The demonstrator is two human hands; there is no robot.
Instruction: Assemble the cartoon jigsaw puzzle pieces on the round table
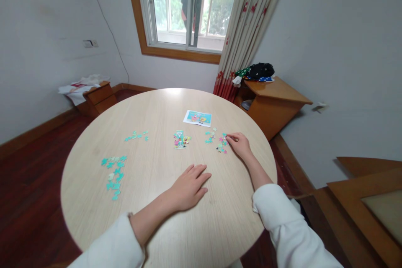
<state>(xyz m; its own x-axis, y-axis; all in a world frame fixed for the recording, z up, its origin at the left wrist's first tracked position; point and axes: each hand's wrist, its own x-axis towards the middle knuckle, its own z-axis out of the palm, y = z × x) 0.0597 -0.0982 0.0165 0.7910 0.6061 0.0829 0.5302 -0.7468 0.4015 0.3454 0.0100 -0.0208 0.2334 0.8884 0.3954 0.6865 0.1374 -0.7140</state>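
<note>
My left hand lies flat on the table with its fingers spread, holding nothing. On the right, my right hand has its thumb and fingertips pinched together on a puzzle piece at the edge of a loose group of pieces. That group mixes pink, teal and yellow pieces. Left of it is a partly joined puzzle with cartoon figures on a teal ground. Behind this lies a printed picture sheet with similar figures.
The round wooden table carries more teal pieces at the left and a smaller row behind them. Beyond the table stand a wooden cabinet with cloths on top, a patterned curtain and a window.
</note>
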